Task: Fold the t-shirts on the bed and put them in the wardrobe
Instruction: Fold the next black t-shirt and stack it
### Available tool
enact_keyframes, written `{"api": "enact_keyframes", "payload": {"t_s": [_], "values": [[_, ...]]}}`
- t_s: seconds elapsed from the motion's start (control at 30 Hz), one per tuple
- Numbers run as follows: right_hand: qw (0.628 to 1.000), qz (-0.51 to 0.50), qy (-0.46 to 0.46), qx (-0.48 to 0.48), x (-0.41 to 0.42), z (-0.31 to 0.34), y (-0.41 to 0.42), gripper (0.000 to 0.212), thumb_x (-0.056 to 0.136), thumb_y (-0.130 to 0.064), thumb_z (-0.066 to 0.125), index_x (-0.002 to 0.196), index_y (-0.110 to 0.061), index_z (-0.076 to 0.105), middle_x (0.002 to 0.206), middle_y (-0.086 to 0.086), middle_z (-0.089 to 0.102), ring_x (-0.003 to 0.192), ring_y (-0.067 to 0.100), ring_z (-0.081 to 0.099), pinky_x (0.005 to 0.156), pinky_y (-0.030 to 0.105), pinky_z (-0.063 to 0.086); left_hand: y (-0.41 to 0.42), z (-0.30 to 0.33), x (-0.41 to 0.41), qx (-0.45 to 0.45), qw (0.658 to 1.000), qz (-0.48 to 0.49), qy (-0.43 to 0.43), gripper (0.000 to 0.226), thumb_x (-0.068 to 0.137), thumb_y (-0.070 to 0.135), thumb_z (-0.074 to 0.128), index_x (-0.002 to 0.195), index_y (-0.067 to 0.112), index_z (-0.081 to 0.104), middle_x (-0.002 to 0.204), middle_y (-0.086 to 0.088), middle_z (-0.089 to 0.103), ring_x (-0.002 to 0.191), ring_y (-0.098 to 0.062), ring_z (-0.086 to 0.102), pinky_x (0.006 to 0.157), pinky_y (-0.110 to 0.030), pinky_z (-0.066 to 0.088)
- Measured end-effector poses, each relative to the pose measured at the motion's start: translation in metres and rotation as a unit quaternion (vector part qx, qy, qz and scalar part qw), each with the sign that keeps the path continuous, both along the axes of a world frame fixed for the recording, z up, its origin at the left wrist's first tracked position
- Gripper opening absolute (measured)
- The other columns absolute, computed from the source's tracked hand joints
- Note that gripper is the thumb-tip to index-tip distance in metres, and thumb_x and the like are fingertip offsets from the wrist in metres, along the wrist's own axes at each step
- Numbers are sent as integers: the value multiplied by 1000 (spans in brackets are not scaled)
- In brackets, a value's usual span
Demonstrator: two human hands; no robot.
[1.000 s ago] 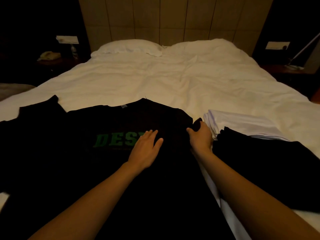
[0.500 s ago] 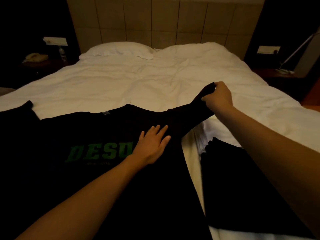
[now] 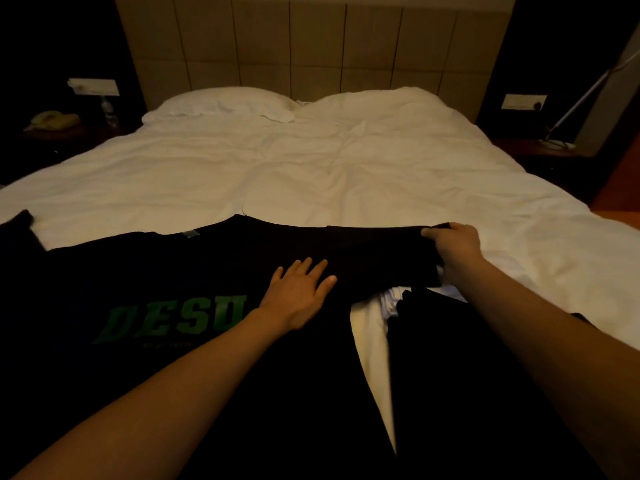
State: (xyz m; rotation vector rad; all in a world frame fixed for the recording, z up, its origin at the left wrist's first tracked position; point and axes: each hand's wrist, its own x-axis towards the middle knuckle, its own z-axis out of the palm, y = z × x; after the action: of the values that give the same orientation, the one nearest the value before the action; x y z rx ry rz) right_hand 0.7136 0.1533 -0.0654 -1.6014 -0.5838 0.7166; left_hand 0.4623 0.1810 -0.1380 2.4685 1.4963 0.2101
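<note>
A black t-shirt with green letters (image 3: 166, 282) lies face up across the near end of the white bed (image 3: 311, 174). My left hand (image 3: 299, 292) presses flat on its chest, fingers straight, just right of the letters. My right hand (image 3: 453, 244) grips the end of the shirt's right sleeve, which is stretched out to the right, low over the bed. Beneath that sleeve and my right forearm sits a folded white garment (image 3: 391, 299) with another black garment (image 3: 460, 358) on top of it.
Two white pillows (image 3: 221, 102) lie by the padded headboard. A dark bedside table with a telephone (image 3: 52, 119) stands at the left, and a lamp (image 3: 585, 95) at the right. Another piece of black cloth (image 3: 17, 226) shows at the far left edge.
My right hand took the sleeve from beside the shirt's body, lifted it up and out to the right, then lowered it stretched towards the bed. My left hand stayed pressed on the chest.
</note>
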Motion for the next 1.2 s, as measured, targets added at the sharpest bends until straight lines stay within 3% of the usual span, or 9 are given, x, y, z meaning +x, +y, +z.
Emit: {"api": "enact_keyframes", "payload": {"t_s": [0.1, 0.27, 0.43, 0.57, 0.63, 0.7, 0.83, 1.07, 1.2], "values": [[998, -13, 54, 11, 0, -1, 5, 62, 82, -9, 76, 135, 1, 46, 116, 14, 58, 102, 35, 62, 83, 45, 55, 7, 0, 5, 4, 1000, 2, -26, 59, 102, 55, 16, 157, 31, 11, 164, -3, 12, 152, -20, 4, 121, -44, 2], [988, 8, 144, -58, 13, -15, 18, 38, 77, -13, 79, 112, -3, 66, 106, 20, 70, 82, 35, 69, 53, 39, 56, 14, -6, 8, 4, 1000, 1, -7, 58, 102, 55, 12, 156, 33, 8, 165, -2, 7, 152, -19, 0, 122, -44, -1], [999, 38, 20, 31, -19, 26, 13, 19, 84, -6, 73, 102, 1, 68, 102, 20, 68, 93, 36, 68, 86, 46, 57, 16, -12, 13, 6, 998, -3, 63, 60, 102, 57, 10, 156, 33, 1, 165, -3, 1, 152, -22, -5, 122, -47, -4], [994, 83, -49, 54, -64, 57, 18, 26, 86, -9, 72, 64, -5, 59, 73, 13, 62, 71, 28, 65, 56, 28, 55, 18, 1, 10, -50, 998, 9, -47, 56, 105, 48, 17, 156, 26, 20, 162, -3, 19, 150, -21, 10, 121, -45, 5], [992, 107, -26, 66, -94, 68, 23, 26, 89, -9, 68, 66, -4, 56, 75, 14, 62, 63, 25, 63, 43, 23, 49, 15, 18, 8, -177, 922, 78, -335, 50, 106, 43, 24, 144, 18, 46, 144, 2, 46, 139, -16, 36, 116, -39, 24], [984, 164, 42, 60, -127, 75, 26, 13, 92, -9, 63, 84, 0, 58, 90, 20, 63, 59, 24, 65, 42, 25, 51, 9, 33, 1, -293, 734, 119, -601, 57, 104, 51, 25, 132, 12, 56, 133, -2, 57, 129, -19, 49, 106, -34, 37], [953, 284, 99, 27, -174, 78, 18, 30, 99, -25, 56, 108, 4, 55, 97, 18, 62, 65, 27, 67, 57, 29, 59, -5, 42, -36, -377, 492, 142, -772, 75, 91, 73, 31, 125, 15, 64, 124, -19, 66, 120, -37, 59, 108, -48, 41], [988, 142, -56, -22, -193, 13, -5, 25, 83, -28, 56, 71, -7, 63, 77, 11, 64, 70, 26, 58, 65, 33, 43, -10, 37, -74, -413, 494, 283, -711, 36, 102, 25, 47, 127, 3, 59, 117, -28, 65, 110, -42, 63, 103, -51, 46], [967, 100, -219, -87, -191, -34, -40, 28, 96, -25, 51, 115, -10, 65, 108, 9, 67, 99, 27, 61, 73, 30, 43, -2, 33, -90, -334, 542, 309, -707, 35, 101, 13, 50, 136, 11, 51, 124, -19, 62, 107, -36, 63, 96, -51, 52]]}}
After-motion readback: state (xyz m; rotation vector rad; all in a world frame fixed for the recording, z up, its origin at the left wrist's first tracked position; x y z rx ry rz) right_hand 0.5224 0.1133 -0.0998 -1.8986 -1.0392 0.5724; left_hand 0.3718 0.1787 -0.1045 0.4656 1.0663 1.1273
